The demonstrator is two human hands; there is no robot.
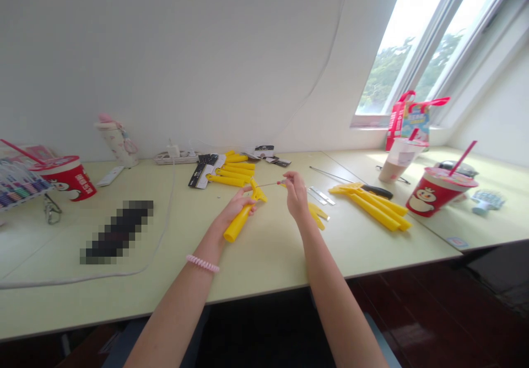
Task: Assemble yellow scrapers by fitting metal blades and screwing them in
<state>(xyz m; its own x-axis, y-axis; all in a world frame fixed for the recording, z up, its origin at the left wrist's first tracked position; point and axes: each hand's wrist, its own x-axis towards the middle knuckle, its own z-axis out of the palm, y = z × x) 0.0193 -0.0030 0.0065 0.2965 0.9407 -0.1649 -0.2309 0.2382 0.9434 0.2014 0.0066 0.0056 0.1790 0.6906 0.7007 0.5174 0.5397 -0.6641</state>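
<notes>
At the centre of the frame, the left hand [236,205] grips a yellow plastic handle [238,222] above a pale green desk [264,263], while the right hand [296,194] pinches a thin metal pin [268,184]. More yellow pieces [374,206] lie to the right.

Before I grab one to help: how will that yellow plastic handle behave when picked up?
The yellow handle in the left hand looks like moulded plastic, so probably light and stiff. Its rounded shaft might roll, though the flared head could stop that.
</notes>
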